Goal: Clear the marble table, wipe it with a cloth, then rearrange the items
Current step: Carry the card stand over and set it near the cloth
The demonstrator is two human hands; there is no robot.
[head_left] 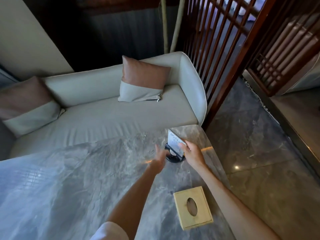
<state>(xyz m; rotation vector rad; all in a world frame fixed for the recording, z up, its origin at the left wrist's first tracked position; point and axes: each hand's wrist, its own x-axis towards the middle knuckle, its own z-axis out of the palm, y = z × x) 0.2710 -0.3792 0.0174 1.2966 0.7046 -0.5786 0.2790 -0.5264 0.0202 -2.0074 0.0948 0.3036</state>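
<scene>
A grey marble table fills the lower left. Near its far right corner stands a white sign card in a round black base. My right hand is shut on the card's right edge. My left hand, blurred, hovers open just left of the black base, fingers spread; whether it touches the base is unclear. A pale wooden tissue box with an oval slot lies on the table near the right edge, between my forearms.
A light grey sofa runs along the table's far side with two brown-and-grey cushions. A dark wooden lattice screen stands at the right. Polished stone floor lies beyond the table's right edge.
</scene>
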